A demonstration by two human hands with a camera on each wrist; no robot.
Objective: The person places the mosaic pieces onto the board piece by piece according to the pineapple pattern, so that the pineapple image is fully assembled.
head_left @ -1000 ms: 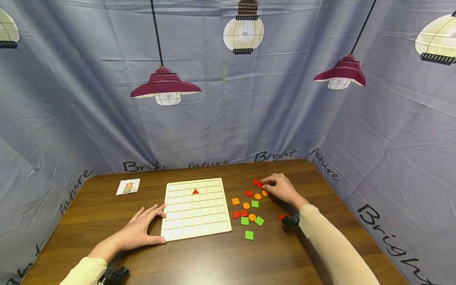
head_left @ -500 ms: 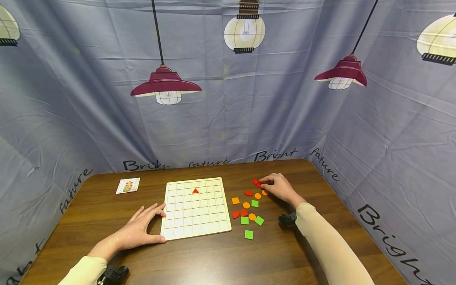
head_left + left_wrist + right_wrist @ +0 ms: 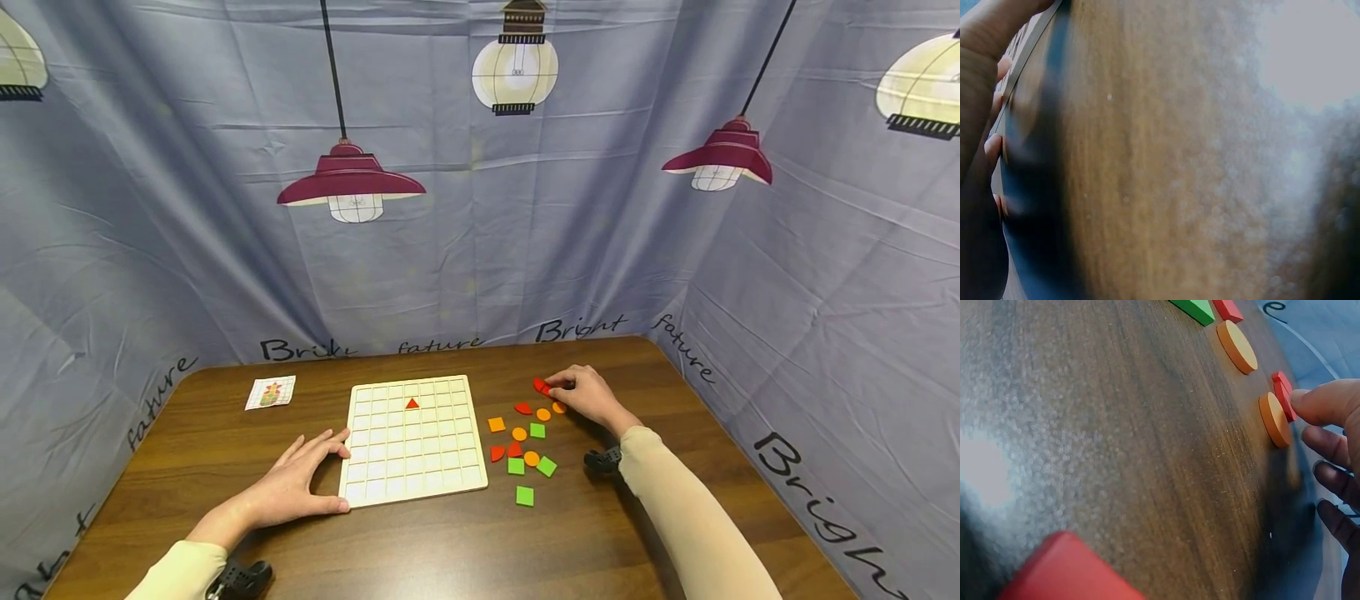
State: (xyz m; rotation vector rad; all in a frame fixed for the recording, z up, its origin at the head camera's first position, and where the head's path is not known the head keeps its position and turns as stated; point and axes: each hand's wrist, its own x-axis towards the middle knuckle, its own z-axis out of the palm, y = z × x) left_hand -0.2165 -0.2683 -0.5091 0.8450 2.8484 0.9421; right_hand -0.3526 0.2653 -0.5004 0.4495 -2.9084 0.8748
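Observation:
A cream square-grid board point(image 3: 442, 454) lies on the table, with one red triangle point(image 3: 412, 404) set in an upper cell. At its left edge rests my left hand point(image 3: 288, 486), thumb by the near corner and fingers spread along the side. My right hand point(image 3: 592, 397) is at the far right of the loose pieces. Its thumb and forefinger pinch a small red piece point(image 3: 547, 390), which touches or overlaps another red piece point(image 3: 539, 383) in the head view. In the right wrist view the thumb tip meets the red piece point(image 3: 1284, 400), just behind an orange disc point(image 3: 1274, 420).
Several loose pieces lie right of the board, among them an orange square point(image 3: 497, 424), green squares point(image 3: 525, 496) and orange discs point(image 3: 520, 434). A red piece point(image 3: 1072, 572) sits close below the right wrist camera. A pattern card point(image 3: 270, 392) lies back left. Curtains point(image 3: 465, 275) enclose the table.
The right forearm and wrist strap have shifted slightly left, and the red piece beside the strap is now hidden in the head view. The left hand and board stay put.

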